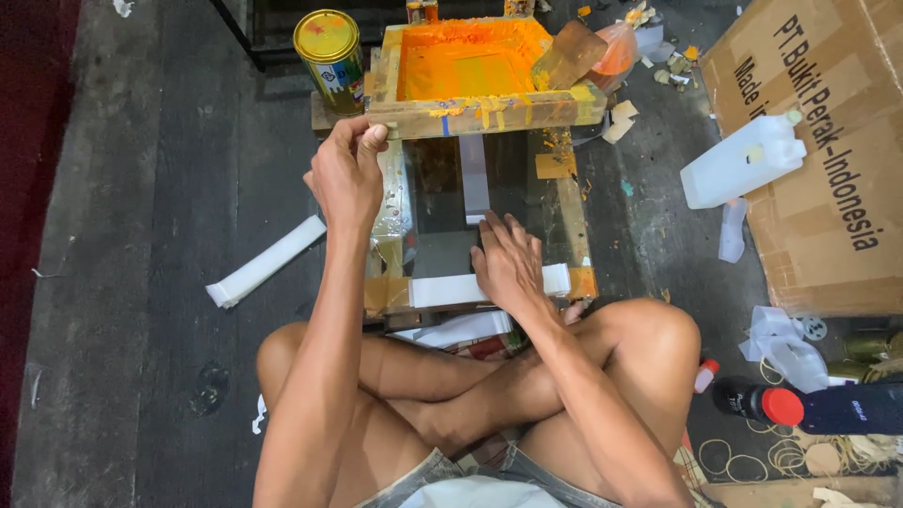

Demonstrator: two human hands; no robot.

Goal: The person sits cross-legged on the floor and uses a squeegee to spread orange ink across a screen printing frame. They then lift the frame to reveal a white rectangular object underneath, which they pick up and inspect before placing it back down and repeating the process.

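My left hand (348, 169) grips the near edge of a wooden printing frame (484, 111) smeared with orange ink and holds it tilted up. Beneath the frame lies a dark glass base (442, 202) with a pale strip (475, 174) on it. My right hand (508, 263) rests flat with spread fingers on a white strip (442, 290) at the near edge of the base. A squeegee (569, 55) leans inside the frame at its right corner. I sit cross-legged on the floor.
A gold tin can (329, 52) stands left of the frame. A stack of white strips (266, 261) lies on the floor at left. At right are a cardboard box (828, 169), a white plastic jug (743, 160) and a dark bottle with a red cap (809, 406).
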